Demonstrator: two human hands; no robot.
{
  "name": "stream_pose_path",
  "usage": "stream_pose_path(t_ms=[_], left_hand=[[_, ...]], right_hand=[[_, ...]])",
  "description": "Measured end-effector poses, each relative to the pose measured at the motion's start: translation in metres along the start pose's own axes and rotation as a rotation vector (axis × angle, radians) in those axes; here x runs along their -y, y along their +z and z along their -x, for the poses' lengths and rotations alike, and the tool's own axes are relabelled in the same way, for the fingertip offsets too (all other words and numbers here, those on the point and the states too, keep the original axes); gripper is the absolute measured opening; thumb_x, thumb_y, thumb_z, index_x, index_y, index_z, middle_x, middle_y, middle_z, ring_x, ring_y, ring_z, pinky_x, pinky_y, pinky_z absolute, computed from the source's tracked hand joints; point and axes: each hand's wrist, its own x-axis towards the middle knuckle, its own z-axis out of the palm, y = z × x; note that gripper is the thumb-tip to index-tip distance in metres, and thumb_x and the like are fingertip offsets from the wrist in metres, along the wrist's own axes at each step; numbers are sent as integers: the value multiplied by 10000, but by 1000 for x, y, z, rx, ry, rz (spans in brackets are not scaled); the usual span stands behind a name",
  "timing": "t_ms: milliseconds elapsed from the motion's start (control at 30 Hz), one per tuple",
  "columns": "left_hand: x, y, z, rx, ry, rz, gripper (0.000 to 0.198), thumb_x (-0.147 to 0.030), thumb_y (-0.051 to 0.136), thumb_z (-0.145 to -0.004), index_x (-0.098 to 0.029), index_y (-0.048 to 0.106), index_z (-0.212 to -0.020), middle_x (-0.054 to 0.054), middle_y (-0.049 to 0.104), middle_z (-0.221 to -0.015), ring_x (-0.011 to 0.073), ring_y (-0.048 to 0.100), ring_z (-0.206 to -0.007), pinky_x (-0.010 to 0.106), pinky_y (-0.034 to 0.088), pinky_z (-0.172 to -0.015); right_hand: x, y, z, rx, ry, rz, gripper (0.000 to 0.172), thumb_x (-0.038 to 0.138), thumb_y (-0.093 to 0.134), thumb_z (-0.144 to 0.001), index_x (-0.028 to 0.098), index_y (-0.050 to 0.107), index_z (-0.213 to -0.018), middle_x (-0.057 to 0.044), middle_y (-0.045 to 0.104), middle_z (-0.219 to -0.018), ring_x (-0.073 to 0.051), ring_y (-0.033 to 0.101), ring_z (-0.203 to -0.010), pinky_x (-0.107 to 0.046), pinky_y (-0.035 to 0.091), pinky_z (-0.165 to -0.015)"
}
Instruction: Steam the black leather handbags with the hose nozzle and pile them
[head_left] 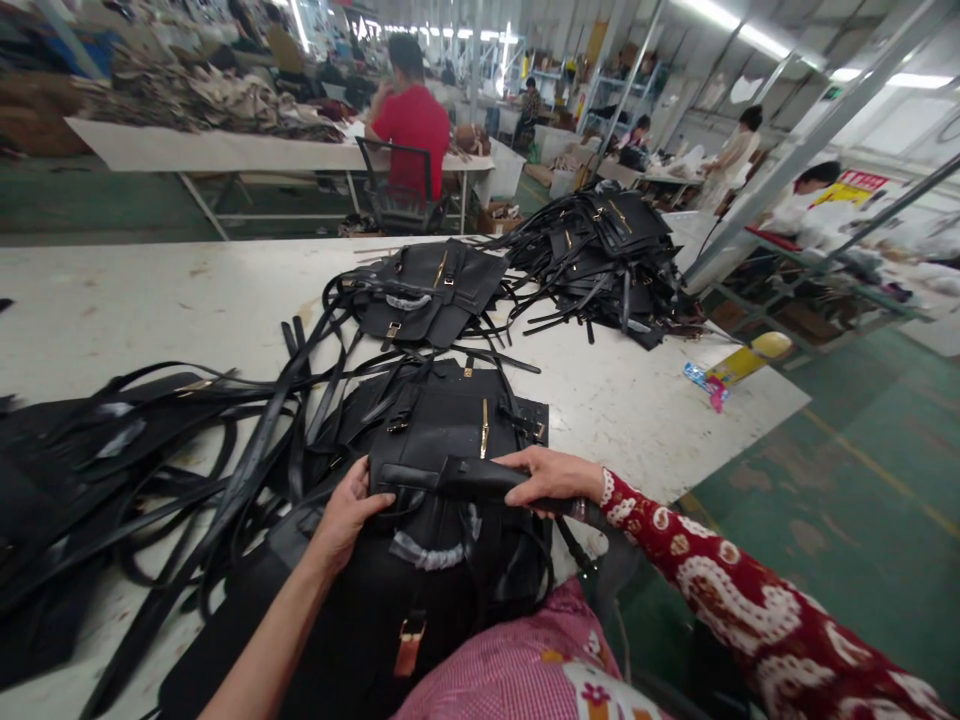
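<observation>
Bag panel [431, 428], black, between and just beyond the fingers | left hand [352, 512]: thumb and fingers pinched on panel's left edge | right hand [551, 476]: fingers gripping black band [472, 480] | gold strip [484, 430] just beyond

Left fingers [357, 482] bent, thumb [379, 502] pointing inward; right fingers [523, 459] pinched against thumb

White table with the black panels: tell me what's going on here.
The person's right hand holds a dark, elongated item over a black panel with gold-coloured hardware. The left hand touches that panel's left edge. Similar black pieces lie heaped farther along the white table, and a co-worker in red sits beyond it.
</observation>
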Motion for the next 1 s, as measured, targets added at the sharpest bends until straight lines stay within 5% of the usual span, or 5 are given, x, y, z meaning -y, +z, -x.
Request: stream_pose_path(t_ms=[267, 500, 633, 800, 1000], left_hand=[[10, -9, 14, -277, 79, 198, 494, -134, 636, -537, -193, 540, -1017, -31, 619, -761, 104, 573, -688, 193, 445, -664], [8, -7, 22, -308, 21, 155, 574, -171, 669, -511, -202, 514, -1063, -40, 599, -722, 106, 567, -676, 205, 436, -656], [6, -6, 26, -257, -78, 53, 611, -260, 746, -493, -164, 514, -1050, -27, 603, -721, 125, 583, -716, 220, 438, -684], [10, -8, 28, -252, -96, -67, 691, -315, 776, -468, -150, 481, -1071, -64, 553, -614, 112, 570, -626, 209, 442, -614], [16, -9, 29, -361, -61, -112, 669, -331, 780, -380, -147, 547, -980, -3, 600, -736, 158, 594, -708, 262, 479, -660]], right_hand=[[18, 39, -40, -29, -156, 121, 503, 262, 620, -755, 276, 478, -1237, 51, 548, -631, -105, 497, -408, -170, 392, -343], [39, 71, -66, -326, -270, 201, 573, 326, 639, -741, 253, 429, -1270, 23, 584, -742, -107, 527, -422, -179, 421, -351], [25, 46, -31, -426, -260, 2, 553, 279, 615, -753, 251, 415, -1267, 45, 561, -656, -103, 504, -416, -182, 424, -360], [-27, 12, 43, -662, -119, -134, 443, 290, 603, -744, 222, 493, -1167, 58, 520, -569, -113, 504, -411, -187, 430, -364], [-80, 26, 98, -699, -21, -231, 496, 360, 581, -748, 192, 445, -1194, 45, 526, -551, -134, 506, -394, -212, 431, -347]])
